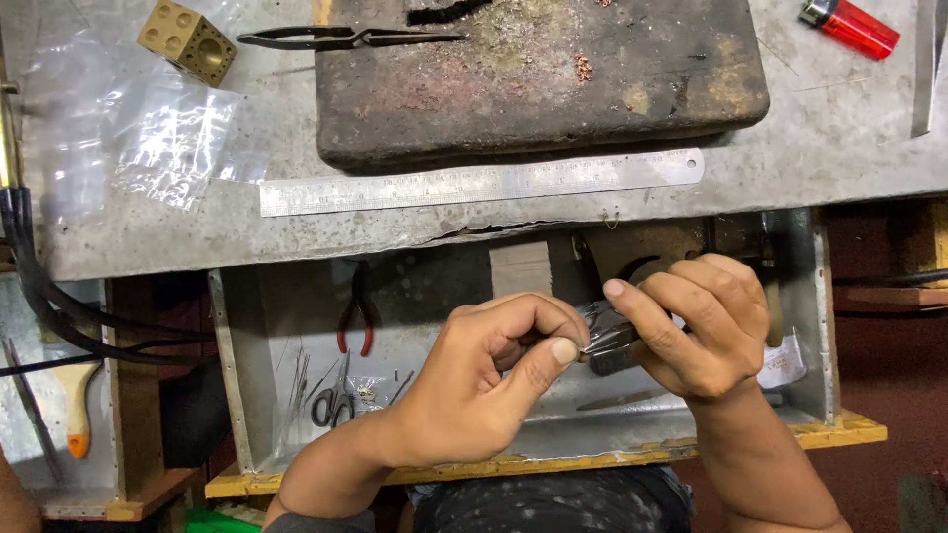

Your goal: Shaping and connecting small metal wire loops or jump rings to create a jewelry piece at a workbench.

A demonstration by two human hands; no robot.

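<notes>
My left hand (484, 380) and my right hand (706, 331) meet over an open metal drawer (232, 375) under the workbench. Both pinch a small clear plastic packet (604, 331) with something dark inside. The left thumb and forefinger grip its near edge. My right hand's fingers curl around its far side, forefinger stretched along the top. What is in the packet is too hidden to tell.
In the drawer lie red-handled pliers (355, 321), small scissors (336, 400) and thin metal rods. On the bench sit a steel ruler (474, 185), a charred block (538, 74), black tweezers (346, 38), a brass dapping cube (188, 39), clear bags (173, 143) and a red lighter (851, 25). Black cables (39, 296) hang left.
</notes>
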